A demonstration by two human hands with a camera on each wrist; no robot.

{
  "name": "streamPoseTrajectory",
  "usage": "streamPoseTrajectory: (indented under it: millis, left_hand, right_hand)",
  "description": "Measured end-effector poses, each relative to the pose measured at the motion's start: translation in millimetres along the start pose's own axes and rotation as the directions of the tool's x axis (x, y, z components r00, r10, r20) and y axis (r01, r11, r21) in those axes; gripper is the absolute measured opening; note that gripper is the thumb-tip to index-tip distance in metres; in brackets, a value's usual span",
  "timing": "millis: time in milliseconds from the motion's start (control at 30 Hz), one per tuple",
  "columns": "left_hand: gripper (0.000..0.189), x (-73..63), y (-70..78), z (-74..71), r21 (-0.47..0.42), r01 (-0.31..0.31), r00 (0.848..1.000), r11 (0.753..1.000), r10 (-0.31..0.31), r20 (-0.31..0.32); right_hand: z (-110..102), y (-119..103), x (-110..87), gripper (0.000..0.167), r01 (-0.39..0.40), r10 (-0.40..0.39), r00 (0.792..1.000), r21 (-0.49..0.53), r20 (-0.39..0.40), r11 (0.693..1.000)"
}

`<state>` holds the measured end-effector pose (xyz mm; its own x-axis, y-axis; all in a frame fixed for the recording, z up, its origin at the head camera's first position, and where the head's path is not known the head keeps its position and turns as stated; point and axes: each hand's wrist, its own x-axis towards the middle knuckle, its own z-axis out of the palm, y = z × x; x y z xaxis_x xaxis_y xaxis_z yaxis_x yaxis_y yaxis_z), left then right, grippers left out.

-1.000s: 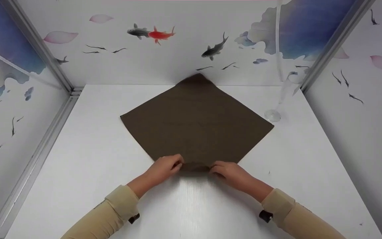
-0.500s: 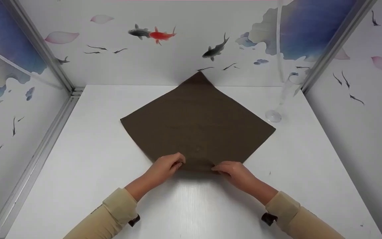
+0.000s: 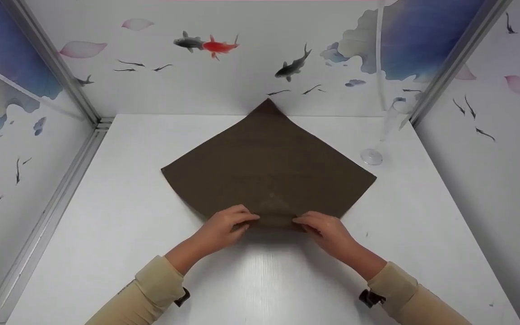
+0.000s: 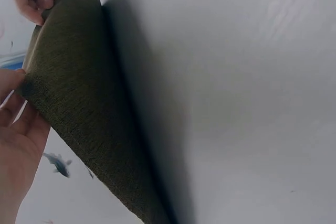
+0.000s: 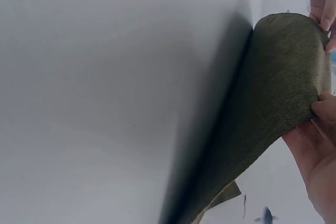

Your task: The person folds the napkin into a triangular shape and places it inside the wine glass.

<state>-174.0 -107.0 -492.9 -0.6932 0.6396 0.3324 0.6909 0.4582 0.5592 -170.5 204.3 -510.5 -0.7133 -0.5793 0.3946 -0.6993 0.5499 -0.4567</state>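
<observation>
A dark brown cloth napkin (image 3: 264, 153) lies on the table like a diamond, its far corner bent up against the back wall. Its near end is folded over into a raised, rounded edge, seen from the front in the left wrist view as a cloth flap (image 4: 94, 87) standing off the table. My left hand (image 3: 226, 228) pinches this edge between thumb and fingers, left of the middle. On the right, my right hand (image 3: 330, 230) pinches the same edge, thumb on one side and fingers behind in the right wrist view. A short stretch of cloth spans the gap between them.
A clear stemmed glass (image 3: 372, 156) stands at the back right, close to the napkin's right corner. White walls printed with fish enclose the back and both sides of the white table (image 3: 106, 216).
Both hands have shifted slightly up and the right one a little to the right, with the folded edge between them. The napkin's side corners have come slightly nearer to me.
</observation>
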Motion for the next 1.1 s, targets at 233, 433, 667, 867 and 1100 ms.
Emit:
streamPoseTrajectory:
  millis: [233,433,667,867,1100]
  left_hand:
    - [0.034,-0.2,6.2,-4.8,0.035,-0.104,0.991,0.994,0.106,-0.078]
    - [0.035,-2.4,13.2,-8.3,0.043,-0.135,0.986,0.990,0.138,-0.089]
    - [0.036,-3.1,25.2,-14.9,0.052,-0.205,0.971,0.977,0.209,-0.115]
    - [0.036,-2.6,33.6,-21.2,0.092,-0.253,0.955,0.963,0.264,-0.134]
    - [0.037,-0.7,40.9,-27.5,0.100,-0.305,0.933,0.947,0.318,-0.168]
  right_hand:
    - [-7.0,-2.6,-2.0,0.037,0.104,-0.099,0.992,0.058,-0.078,0.993]
    - [-13.7,-5.2,-2.9,0.037,0.163,-0.157,0.981,0.053,-0.111,0.985]
    - [-22.8,-13.5,-3.5,0.039,0.191,-0.184,0.974,0.040,-0.134,0.981]
    - [-29.8,-20.8,-2.1,0.038,0.207,-0.197,0.969,0.052,-0.150,0.977]
    - [-38.4,-28.6,0.3,0.040,0.278,-0.259,0.945,0.073,-0.199,0.958]
